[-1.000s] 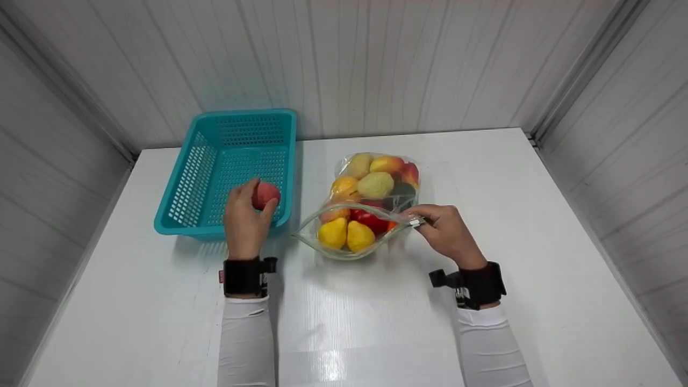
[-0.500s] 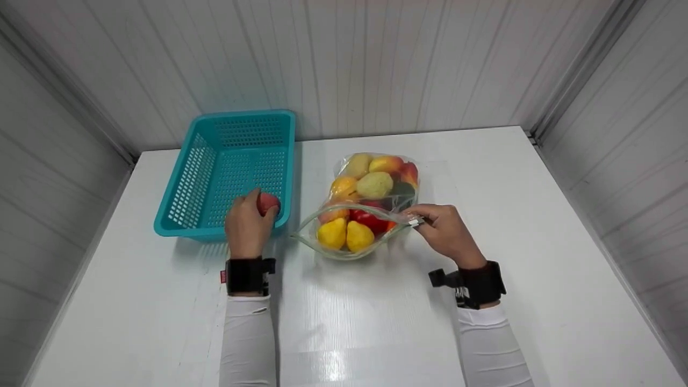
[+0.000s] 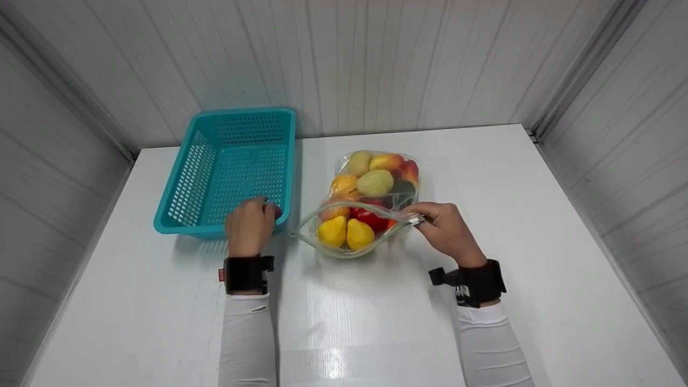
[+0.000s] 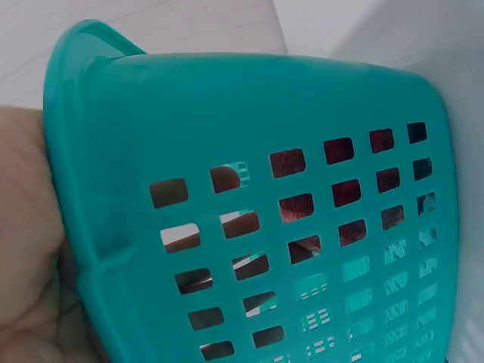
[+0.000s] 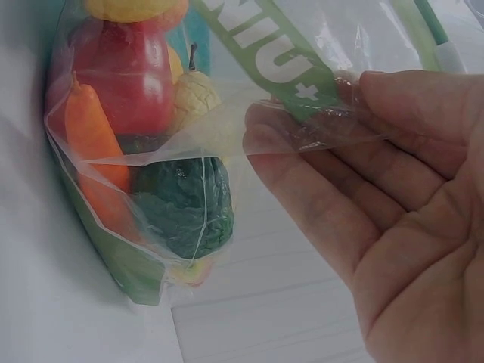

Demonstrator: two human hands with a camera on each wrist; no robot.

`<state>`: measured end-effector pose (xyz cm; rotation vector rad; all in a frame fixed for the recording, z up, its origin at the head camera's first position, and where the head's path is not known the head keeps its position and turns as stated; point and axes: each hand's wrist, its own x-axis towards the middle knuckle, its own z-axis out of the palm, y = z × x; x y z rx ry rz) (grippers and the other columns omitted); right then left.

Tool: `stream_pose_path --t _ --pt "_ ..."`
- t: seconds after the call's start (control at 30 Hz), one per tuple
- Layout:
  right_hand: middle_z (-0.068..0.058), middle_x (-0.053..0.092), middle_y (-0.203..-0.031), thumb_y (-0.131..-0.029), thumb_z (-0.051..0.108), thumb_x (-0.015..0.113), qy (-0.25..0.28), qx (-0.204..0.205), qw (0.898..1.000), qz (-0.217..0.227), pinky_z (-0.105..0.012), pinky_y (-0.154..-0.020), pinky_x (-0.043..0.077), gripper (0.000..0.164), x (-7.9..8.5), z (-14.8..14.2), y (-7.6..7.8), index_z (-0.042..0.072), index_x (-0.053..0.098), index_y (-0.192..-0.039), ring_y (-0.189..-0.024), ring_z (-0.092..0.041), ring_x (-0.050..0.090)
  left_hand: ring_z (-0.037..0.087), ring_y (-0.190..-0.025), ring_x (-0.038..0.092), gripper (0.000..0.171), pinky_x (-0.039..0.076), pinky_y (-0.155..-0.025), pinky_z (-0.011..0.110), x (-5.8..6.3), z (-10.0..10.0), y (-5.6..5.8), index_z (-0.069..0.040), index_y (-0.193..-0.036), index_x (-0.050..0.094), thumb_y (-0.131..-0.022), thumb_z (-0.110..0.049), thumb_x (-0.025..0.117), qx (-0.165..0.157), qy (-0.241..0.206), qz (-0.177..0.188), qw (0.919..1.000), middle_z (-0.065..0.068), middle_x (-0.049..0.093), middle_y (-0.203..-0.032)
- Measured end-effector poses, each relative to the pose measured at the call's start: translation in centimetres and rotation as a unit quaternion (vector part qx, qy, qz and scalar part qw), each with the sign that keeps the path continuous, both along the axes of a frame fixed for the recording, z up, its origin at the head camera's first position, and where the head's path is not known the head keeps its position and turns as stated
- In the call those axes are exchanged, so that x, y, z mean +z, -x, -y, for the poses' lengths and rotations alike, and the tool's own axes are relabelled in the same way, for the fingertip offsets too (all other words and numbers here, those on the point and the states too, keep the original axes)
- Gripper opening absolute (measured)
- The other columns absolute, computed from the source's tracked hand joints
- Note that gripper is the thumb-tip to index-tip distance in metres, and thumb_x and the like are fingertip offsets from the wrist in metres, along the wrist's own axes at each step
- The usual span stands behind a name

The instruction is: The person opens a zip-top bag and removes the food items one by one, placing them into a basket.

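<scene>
My left hand (image 3: 249, 228) reaches over the near rim of the teal basket (image 3: 177, 161), fingers down inside it. It holds a reddish peach, mostly hidden behind the hand in the head view; in the left wrist view the peach (image 4: 295, 208) shows dark red through the slots. To the right, my right hand (image 3: 443, 231) pinches the mouth edge of a clear zip bag (image 3: 344, 255) beside its white slider (image 3: 415, 220). Two yellow pears (image 3: 359, 234) lie at the open mouth. Deeper in are a red pepper (image 5: 125, 76), a carrot (image 5: 94, 128) and a dark green vegetable (image 5: 185, 204).
Both the basket and the bag stand on a white table (image 3: 376, 322), the basket left of the bag. Pale panel walls (image 3: 371, 64) rise behind and at both sides. The basket's floor (image 3: 244, 166) shows bare beyond the left hand.
My left hand has gone lower into the basket with the peach, which has dropped from plain sight behind the fingers. The right hand and the bag have stayed in place.
</scene>
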<state>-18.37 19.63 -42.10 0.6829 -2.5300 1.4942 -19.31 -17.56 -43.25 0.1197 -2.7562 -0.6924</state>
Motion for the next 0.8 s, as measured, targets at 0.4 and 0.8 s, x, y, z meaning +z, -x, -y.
stream_pose_path --t 0.4,0.8 --pt "-0.012 0.077 -0.103 -0.096 -0.005 0.066 -0.001 0.001 1.0 0.0 -0.017 -0.077 0.051 0.016 0.2 0.1 0.0 0.0 0.08 -0.102 -0.088 -0.013 0.066 0.035 -0.088 0.069 0.028 0.058 -0.077 0.049 4.1 -2.6 -2.7 0.005 -0.119 0.073 -0.097 -0.011 0.07 -0.078 -0.049 -0.112 0.9895 0.024 0.069 -0.117" --pt "-0.012 0.077 -0.103 -0.095 -0.006 0.066 0.001 0.001 1.0 -0.008 -0.015 -0.076 0.051 0.016 0.0 0.0 0.0 0.0 0.08 -0.102 -0.089 -0.011 0.067 0.03 -0.101 0.068 0.022 0.059 -0.091 0.042 7.0 -6.2 -6.1 0.0 -0.117 0.074 -0.097 -0.011 0.072 -0.206 -0.077 -0.215 0.9515 0.015 0.07 -0.111"
